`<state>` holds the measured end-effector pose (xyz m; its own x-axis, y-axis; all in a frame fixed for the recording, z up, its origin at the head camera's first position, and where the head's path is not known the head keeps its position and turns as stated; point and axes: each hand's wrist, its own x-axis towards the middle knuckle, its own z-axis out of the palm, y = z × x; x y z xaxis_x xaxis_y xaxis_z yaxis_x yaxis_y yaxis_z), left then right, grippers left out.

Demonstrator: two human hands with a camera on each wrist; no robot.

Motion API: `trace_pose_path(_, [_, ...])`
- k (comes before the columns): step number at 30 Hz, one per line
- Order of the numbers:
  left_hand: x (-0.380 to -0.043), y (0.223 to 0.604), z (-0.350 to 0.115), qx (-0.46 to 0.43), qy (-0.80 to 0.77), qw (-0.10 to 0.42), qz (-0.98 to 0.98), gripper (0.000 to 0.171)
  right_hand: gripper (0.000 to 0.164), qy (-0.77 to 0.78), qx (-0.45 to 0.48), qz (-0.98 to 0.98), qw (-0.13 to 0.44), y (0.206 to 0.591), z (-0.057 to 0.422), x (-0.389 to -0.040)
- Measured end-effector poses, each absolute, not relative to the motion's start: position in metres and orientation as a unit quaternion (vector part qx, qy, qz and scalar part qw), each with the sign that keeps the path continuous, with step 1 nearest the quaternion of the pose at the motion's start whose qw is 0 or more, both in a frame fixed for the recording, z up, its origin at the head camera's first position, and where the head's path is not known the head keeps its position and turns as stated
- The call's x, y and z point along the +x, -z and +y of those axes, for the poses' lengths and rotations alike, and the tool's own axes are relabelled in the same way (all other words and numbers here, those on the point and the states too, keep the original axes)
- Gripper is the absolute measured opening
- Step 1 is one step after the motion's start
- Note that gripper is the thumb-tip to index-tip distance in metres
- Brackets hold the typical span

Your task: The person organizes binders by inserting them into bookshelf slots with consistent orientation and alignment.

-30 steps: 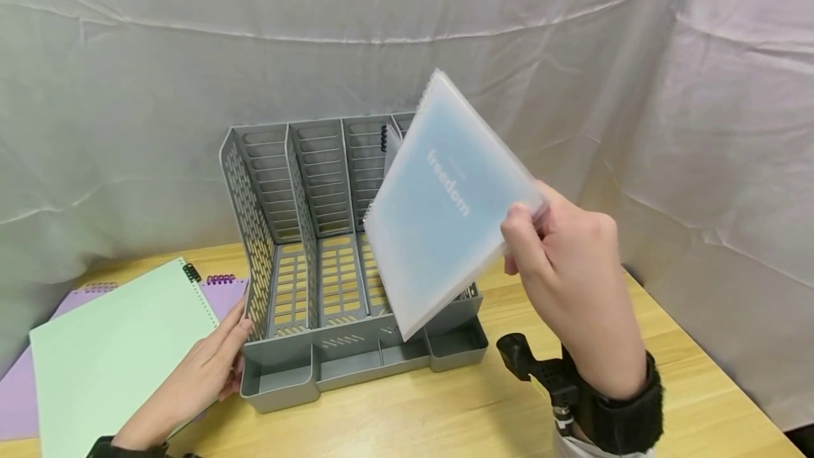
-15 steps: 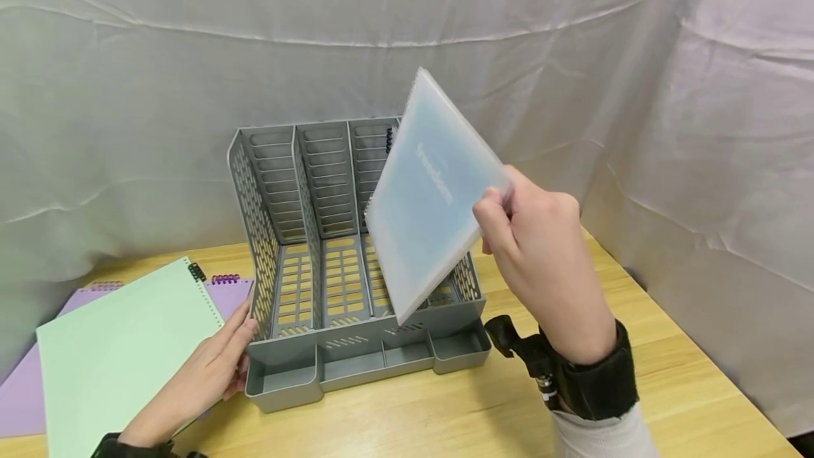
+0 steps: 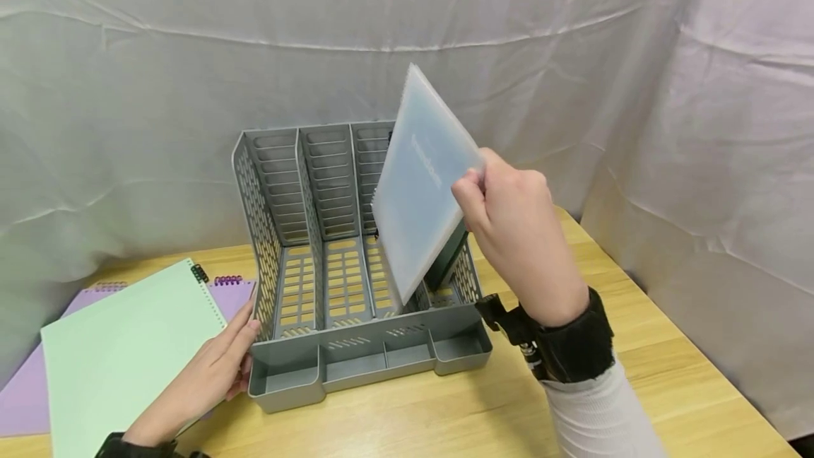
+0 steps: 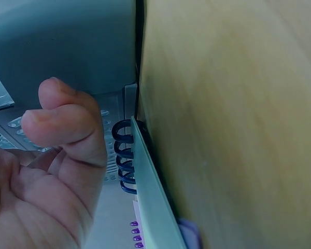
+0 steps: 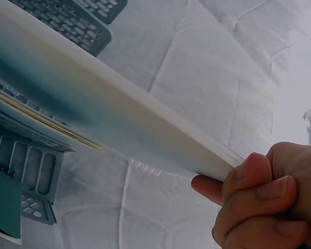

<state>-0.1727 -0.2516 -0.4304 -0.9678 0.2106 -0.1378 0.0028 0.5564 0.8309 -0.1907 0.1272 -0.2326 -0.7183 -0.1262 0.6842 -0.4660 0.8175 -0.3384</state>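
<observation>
My right hand pinches a spiral notebook by its upper right corner. Its translucent cover shows blue and has white lettering. The notebook slants, with its low corner just inside the front wall of a grey desk file organizer, over the right-hand sections. In the right wrist view, thumb and curled fingers clasp the notebook's edge. My left hand rests against the organizer's left side near the front corner. In the left wrist view two of its fingers bend loosely, holding nothing.
A light green spiral notebook lies over a purple notebook at the left. Behind the held notebook a dark green notebook stands in the organizer. Shallow trays line its front. Grey cloth hangs behind the wooden table.
My right hand has moved left and up in view, carrying the notebook over the organizer and turning it more edge-on. The left hand has stayed at the organizer's side.
</observation>
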Motion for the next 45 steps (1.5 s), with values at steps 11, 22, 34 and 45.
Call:
trace_pose_path(11, [-0.172,0.430,-0.252,0.062,-0.470,0.114,0.873,0.065,0.020,-0.249,0.171,-0.899,0.318,0.246,0.110,-0.210])
trace_pose_path(22, [-0.172,0.429,-0.252,0.068,-0.472,0.113,0.871,0.065,0.022,-0.238,0.190,-0.907,0.292,0.261,0.088,-0.221])
trace_pose_path(34, [-0.172,0.430,-0.250,0.065,-0.477,0.108,0.870,0.064,0.025,-0.234,0.194,-0.909,0.284,0.272,0.079,-0.230])
trace_pose_path(45, [-0.173,0.431,-0.251,0.062,-0.475,0.113,0.871,0.064,0.026,-0.232,0.193,-0.914,0.270,0.277,0.078,-0.239])
